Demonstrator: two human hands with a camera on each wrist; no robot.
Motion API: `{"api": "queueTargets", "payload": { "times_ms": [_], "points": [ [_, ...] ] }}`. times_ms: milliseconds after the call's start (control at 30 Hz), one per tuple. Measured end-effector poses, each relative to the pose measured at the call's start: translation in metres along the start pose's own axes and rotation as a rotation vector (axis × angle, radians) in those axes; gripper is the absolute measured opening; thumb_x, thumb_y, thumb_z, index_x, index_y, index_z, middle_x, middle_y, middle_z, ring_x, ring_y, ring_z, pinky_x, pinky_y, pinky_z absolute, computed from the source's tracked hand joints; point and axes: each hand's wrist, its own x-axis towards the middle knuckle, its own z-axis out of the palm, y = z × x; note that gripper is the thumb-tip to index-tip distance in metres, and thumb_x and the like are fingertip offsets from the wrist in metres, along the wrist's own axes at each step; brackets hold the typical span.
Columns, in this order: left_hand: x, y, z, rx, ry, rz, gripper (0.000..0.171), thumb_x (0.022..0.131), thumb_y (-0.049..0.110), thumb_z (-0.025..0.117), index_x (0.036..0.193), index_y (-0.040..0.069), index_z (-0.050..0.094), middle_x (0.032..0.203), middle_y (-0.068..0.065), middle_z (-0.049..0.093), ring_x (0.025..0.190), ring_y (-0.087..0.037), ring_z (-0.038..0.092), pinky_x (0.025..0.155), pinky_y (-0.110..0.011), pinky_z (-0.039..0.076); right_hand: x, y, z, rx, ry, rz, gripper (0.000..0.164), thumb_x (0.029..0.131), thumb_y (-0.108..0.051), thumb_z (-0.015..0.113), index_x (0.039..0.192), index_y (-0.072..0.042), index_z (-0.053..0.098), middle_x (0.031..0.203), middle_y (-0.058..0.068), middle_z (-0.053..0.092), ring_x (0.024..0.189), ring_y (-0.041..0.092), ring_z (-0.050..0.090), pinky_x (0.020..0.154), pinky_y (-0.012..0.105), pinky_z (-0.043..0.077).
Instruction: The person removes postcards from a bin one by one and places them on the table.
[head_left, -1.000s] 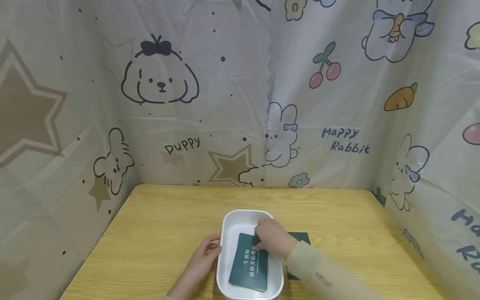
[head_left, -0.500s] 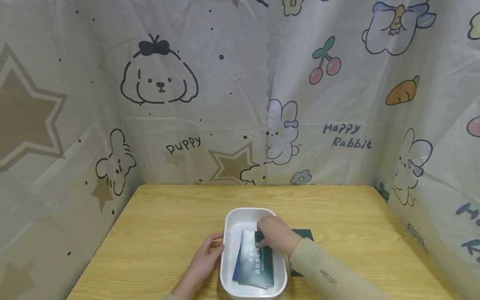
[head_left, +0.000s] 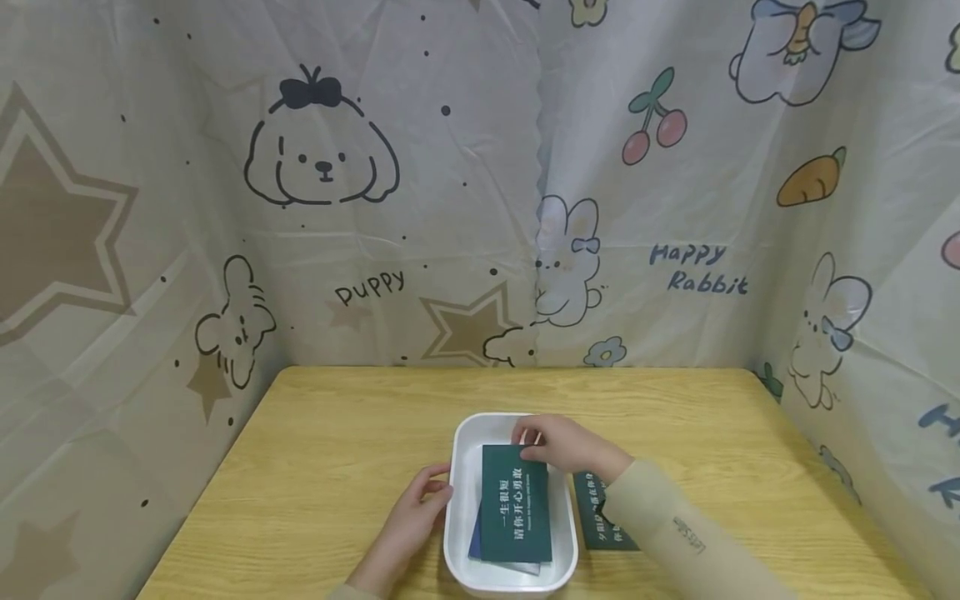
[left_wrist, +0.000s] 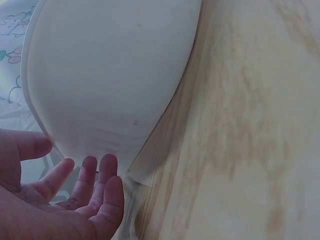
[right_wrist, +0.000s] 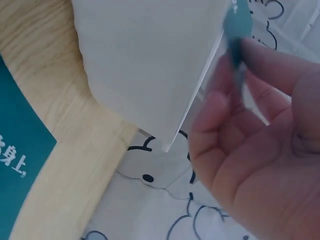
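In the head view a dark green card [head_left: 513,504] with white lettering is pinched at its far right corner by my right hand [head_left: 566,443], over a white plastic tub [head_left: 459,575]. The right wrist view shows the thumb and fingers on that card's edge, blurred. Beneath it in the tub, the edges of a blue and a pale card [head_left: 517,567] peek out. My left hand [head_left: 412,512] lies along the tub's left side, its fingers loosely bent. In the left wrist view those fingertips [left_wrist: 108,162] are right at the white wall.
Another dark green card [head_left: 603,517] with white writing lies on the wood-grain table [head_left: 360,433], right of the tub and partly under the right sleeve [head_left: 675,517]. A cartoon-printed cloth [head_left: 420,208] hangs behind and at both sides.
My right hand has lifted the green card and drawn it slightly back, uncovering cards beneath. More of the card on the table shows. The left hand stays at the tub; the view shifts slightly.
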Motion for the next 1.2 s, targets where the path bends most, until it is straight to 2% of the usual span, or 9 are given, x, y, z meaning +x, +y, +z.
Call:
{"api": "queueTargets", "payload": {
  "times_ms": [167,400,600,900,1067,1200],
  "points": [
    [0.001,0.0,0.001,-0.008,-0.01,-0.002,0.04,0.094,0.022,0.056,0.132,0.01,0.052,0.111,-0.019,0.058,0.09,-0.022,0.059,0.075,-0.039,0.056,-0.004,0.003,-0.009,0.128,-0.027,0.024,0.009,0.091,-0.021,0.063,0.099,-0.024,0.065,0.09,-0.003,0.065,0.084,0.015,0.058,0.075,0.04,0.051],
    [0.001,0.002,0.002,0.003,-0.007,-0.011,0.04,0.094,0.022,0.055,0.132,0.009,0.051,0.111,-0.018,0.058,0.09,-0.021,0.058,0.076,-0.039,0.055,-0.012,0.009,-0.024,0.248,0.04,0.065,0.012,0.091,-0.031,0.062,0.099,-0.023,0.066,0.092,0.0,0.067,0.087,0.017,0.058,0.085,0.047,0.05],
    [-0.001,0.003,0.002,-0.01,-0.006,0.004,0.041,0.094,0.02,0.055,0.133,0.008,0.051,0.11,-0.018,0.058,0.087,-0.021,0.058,0.074,-0.039,0.054,-0.02,0.019,-0.045,0.317,0.075,0.077,0.02,0.092,-0.032,0.06,0.104,-0.017,0.066,0.094,0.004,0.069,0.086,0.02,0.06,0.087,0.048,0.05],
    [0.001,0.001,0.001,-0.026,-0.015,0.011,0.041,0.095,0.019,0.054,0.134,0.007,0.05,0.111,-0.019,0.058,0.087,-0.022,0.058,0.072,-0.038,0.054,-0.041,0.044,-0.075,0.323,0.097,0.146,0.027,0.093,-0.033,0.058,0.108,-0.012,0.065,0.098,0.008,0.067,0.088,0.022,0.059,0.091,0.051,0.049],
    [0.0,0.001,0.001,-0.035,-0.018,0.019,0.041,0.095,0.018,0.054,0.134,0.005,0.049,0.111,-0.021,0.058,0.087,-0.023,0.059,0.071,-0.037,0.054,-0.051,0.065,-0.083,0.29,0.063,0.152,0.028,0.092,-0.035,0.059,0.107,-0.013,0.066,0.099,0.007,0.067,0.09,0.022,0.059,0.091,0.051,0.049],
    [-0.001,0.002,0.001,-0.032,-0.02,0.02,0.041,0.095,0.018,0.054,0.134,0.005,0.049,0.111,-0.021,0.057,0.086,-0.023,0.059,0.07,-0.035,0.054,-0.057,0.083,-0.084,0.307,0.029,0.135,0.027,0.093,-0.032,0.059,0.106,-0.009,0.066,0.099,0.009,0.067,0.089,0.023,0.06,0.089,0.049,0.051]
  ]
}}
